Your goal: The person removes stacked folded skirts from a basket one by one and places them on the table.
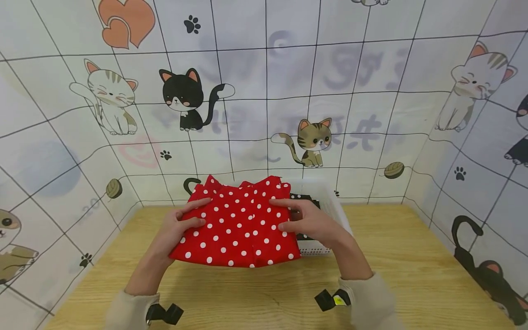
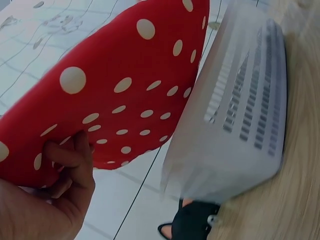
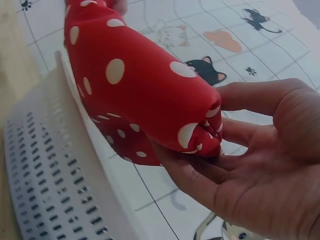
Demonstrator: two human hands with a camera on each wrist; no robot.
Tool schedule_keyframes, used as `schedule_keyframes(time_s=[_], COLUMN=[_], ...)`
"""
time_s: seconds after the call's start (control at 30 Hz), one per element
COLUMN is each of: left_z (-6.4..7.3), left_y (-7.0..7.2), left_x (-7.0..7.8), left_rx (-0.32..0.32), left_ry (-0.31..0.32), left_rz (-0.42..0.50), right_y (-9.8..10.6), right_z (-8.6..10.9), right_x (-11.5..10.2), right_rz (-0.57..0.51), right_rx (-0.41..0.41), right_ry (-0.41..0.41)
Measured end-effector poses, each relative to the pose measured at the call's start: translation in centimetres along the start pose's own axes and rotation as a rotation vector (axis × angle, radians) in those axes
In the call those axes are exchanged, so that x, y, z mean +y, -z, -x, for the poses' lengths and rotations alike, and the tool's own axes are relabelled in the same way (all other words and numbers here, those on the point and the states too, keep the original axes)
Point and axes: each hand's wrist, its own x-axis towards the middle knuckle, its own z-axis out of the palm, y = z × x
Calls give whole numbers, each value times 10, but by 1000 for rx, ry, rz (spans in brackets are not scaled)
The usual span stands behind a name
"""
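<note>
A red cloth garment with white polka dots [image 1: 237, 224], its kind not clear from its folded shape, hangs between both hands above the table in the head view. At its left side the left hand [image 1: 181, 229] grips the edge, thumb in front and fingers partly behind. On the opposite side the right hand [image 1: 309, 220] pinches the bunched fabric, which the right wrist view shows gathered between thumb and fingers. Behind the cloth stands a white plastic basket [image 1: 340, 211] with slotted walls, partly hidden. Inside it lies black fabric with white dots [image 1: 305, 237].
The wooden table [image 1: 396, 256] spreads under the hands. A tiled-pattern backdrop [image 1: 255, 91] with printed cats and yarn balls rises along its back and both sides. Small black devices [image 1: 165, 314] are strapped at the cuffs.
</note>
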Motion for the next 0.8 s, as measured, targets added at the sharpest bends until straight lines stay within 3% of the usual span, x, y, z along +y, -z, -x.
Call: schedule_keyframes(time_s=[0.2,0.43,0.8], left_z=[1,2,3], left_y=[26,56,91], left_x=[-5,-12,-21], left_rx=[-8,7,92], left_ry=[-7,-44,-35], left_rz=[-10,19,177], right_y=[-25,-54,-94], right_z=[-15,-36,-65], right_x=[3,6,-4], right_rz=[-51,-128,-440], right_rx=[27,126,347], right_ry=[3,43,67])
